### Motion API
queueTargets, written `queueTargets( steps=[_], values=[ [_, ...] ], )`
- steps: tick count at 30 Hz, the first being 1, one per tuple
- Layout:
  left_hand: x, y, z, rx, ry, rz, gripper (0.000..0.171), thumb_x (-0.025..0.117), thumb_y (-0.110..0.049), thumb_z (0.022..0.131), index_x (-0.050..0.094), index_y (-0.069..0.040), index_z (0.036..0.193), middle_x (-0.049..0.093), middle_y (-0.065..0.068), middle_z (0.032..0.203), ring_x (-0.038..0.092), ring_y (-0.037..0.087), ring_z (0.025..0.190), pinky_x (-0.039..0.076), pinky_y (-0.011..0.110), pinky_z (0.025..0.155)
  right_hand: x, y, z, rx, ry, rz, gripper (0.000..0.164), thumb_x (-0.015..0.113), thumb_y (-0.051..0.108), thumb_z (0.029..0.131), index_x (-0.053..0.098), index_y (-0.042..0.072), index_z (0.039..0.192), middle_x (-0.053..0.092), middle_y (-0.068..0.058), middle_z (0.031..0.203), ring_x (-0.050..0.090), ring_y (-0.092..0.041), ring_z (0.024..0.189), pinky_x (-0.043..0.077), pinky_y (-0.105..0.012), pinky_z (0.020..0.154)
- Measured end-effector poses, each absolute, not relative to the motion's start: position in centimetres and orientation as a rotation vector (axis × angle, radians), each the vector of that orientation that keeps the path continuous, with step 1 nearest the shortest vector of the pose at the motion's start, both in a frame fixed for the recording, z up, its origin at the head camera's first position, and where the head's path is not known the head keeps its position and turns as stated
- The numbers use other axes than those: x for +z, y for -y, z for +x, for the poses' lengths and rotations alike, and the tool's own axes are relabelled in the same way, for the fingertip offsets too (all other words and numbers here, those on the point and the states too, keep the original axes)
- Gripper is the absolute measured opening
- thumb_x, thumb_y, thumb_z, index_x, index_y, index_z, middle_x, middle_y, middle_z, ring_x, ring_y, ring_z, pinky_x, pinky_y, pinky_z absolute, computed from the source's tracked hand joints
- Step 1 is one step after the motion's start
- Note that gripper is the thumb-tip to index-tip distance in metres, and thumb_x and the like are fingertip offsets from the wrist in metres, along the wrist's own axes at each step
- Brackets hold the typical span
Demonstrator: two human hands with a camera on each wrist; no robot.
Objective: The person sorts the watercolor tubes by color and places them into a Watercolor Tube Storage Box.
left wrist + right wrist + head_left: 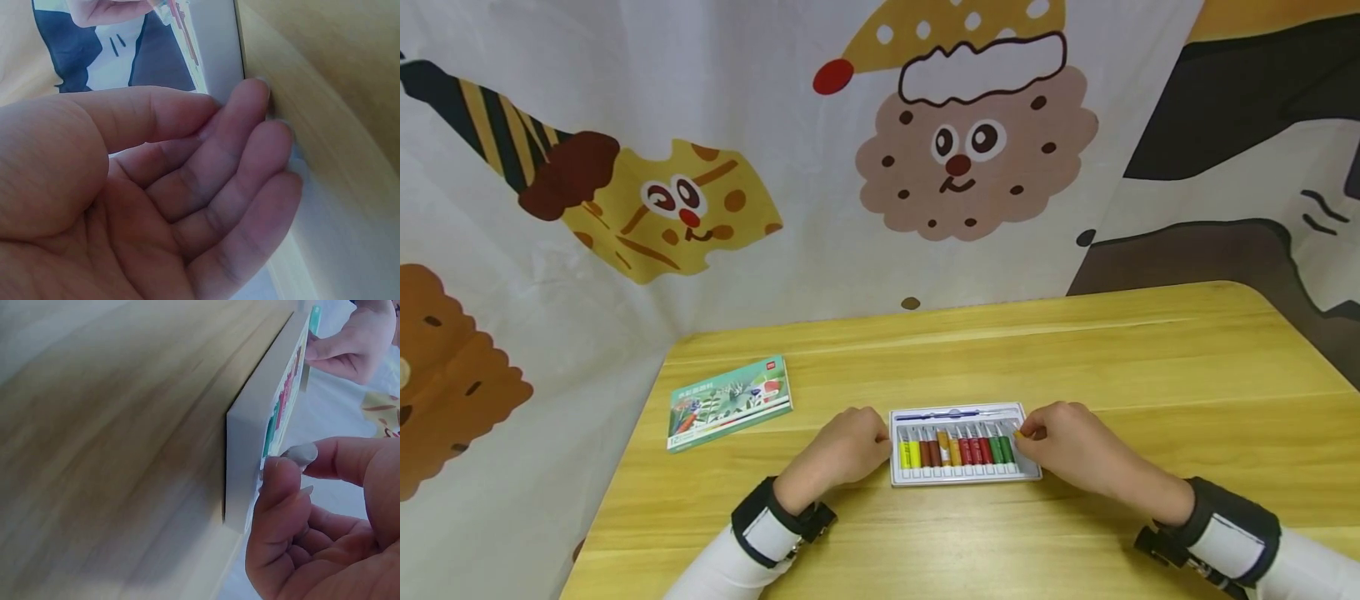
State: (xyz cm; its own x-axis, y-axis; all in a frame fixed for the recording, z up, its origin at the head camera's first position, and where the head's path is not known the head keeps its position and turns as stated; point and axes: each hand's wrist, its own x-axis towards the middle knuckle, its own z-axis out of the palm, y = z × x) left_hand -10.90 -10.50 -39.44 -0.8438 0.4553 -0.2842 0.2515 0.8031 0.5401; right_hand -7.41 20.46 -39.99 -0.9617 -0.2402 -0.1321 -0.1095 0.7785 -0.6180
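A shallow white paint tray [966,481] lies on the table, holding a row of paint tubes [975,451] in yellow, brown, orange, red and green. Along its back slot runs a blue-handled paintbrush [936,416]. My left hand [852,447] holds the tray's left edge, thumb and fingertips meeting at the rim. At the right end, my right hand [1078,452] pinches a small paint tube [1018,434] between thumb and forefinger. Its pale end [302,454] sticks out in the right wrist view, and the fingers cover most of the rest.
A flat green paint box [730,403] with plant pictures lies at the left of the wooden table [925,533]. Behind the table's far edge hangs a white cloth [805,275] printed with cartoon biscuits and cheese.
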Motion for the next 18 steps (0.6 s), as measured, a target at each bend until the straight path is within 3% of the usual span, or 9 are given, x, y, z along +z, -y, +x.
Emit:
queueTargets(
  steps=[7,12,18],
  values=[
    [-39.51,10.54,-10.93,0.692,-2.587,0.529,0.05,0.064,-0.01,0.099,0.044,-0.018,0.054,0.03,-0.009,0.049,0.034,0.008,0.043,0.025,0.024,0.045,-40.21,-20.05,-7.32,-0.939,-2.778,-0.225,0.009,0.077,0.014,0.09,0.074,0.007,0.085,0.059,0.003,0.065,0.046,-0.01,0.052,0.035,-0.023,0.047],
    [-39.45,10.51,-10.89,0.688,-2.588,0.524,0.051,0.064,-0.01,0.099,0.044,-0.018,0.053,0.03,-0.009,0.049,0.034,0.008,0.043,0.025,0.024,0.045,-40.49,-20.02,-7.6,-0.939,-2.783,-0.258,0.027,0.076,0.013,0.091,0.061,0.014,0.068,0.05,0.006,0.057,0.043,-0.009,0.05,0.032,-0.022,0.047],
    [-39.42,10.48,-10.88,0.693,-2.582,0.517,0.05,0.064,-0.01,0.099,0.045,-0.017,0.054,0.031,-0.009,0.049,0.034,0.008,0.043,0.026,0.024,0.045,-40.68,-20.43,-7.78,-0.973,-2.76,-0.317,0.032,0.077,0.012,0.091,0.059,0.015,0.065,0.05,0.007,0.057,0.042,-0.008,0.05,0.032,-0.022,0.048]
  ],
)
